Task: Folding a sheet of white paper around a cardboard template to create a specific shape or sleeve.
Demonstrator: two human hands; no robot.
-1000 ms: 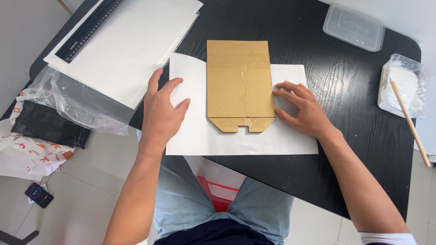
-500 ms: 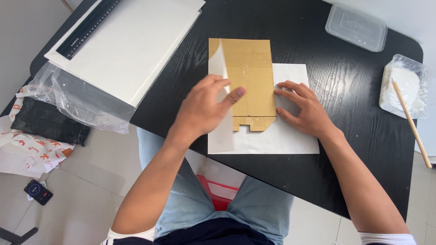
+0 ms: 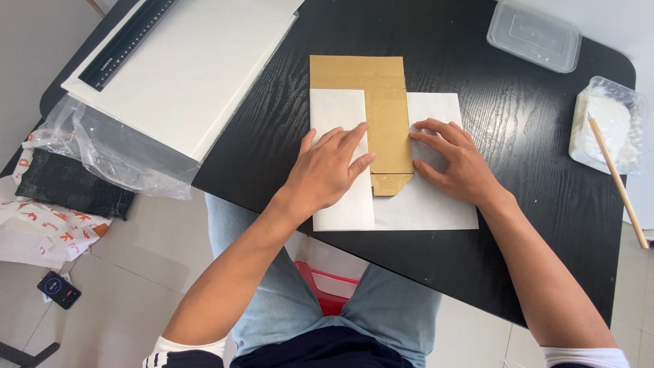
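- White paper sheet (image 3: 436,204): thin, matte, rectangular, lying flat on the black table (image 3: 531,157) near its front edge. Its left part is folded over to the right, forming a narrow white flap (image 3: 337,112) whose long axis runs away from the person.
- Cardboard piece (image 3: 381,95): brown, stiff, flat, rectangular, with a notched tab at its near end. Long axis runs front to back; tab end points toward the person. It lies on the sheet, far end overhanging onto the table; the flap covers its left side.
- Left hand (image 3: 327,170): palm down, flat on the folded flap, fingers stretched out and close together, tips pointing right and reaching the flap's edge on the cardboard. Gripping nothing, only pressing.
- Right hand (image 3: 456,163): palm down on the uncovered right part of the sheet, fingers slightly spread, tips pointing left and touching the cardboard's right edge. Holds nothing.
- Table surface: black, visible wood grain, rounded corners.
- Far left on table: stack of large white sheets (image 3: 184,75), a black ruler (image 3: 126,44) lying along its left edge; crumpled clear plastic film (image 3: 102,150) hanging off the table edge below.
- Far right: clear plastic lidded box (image 3: 535,34); a clear tub of white paste (image 3: 606,126) with a wooden stick (image 3: 616,177) resting across it, well apart from the hands.
- Floor: pale tiles, a small dark phone (image 3: 59,289) at lower left.
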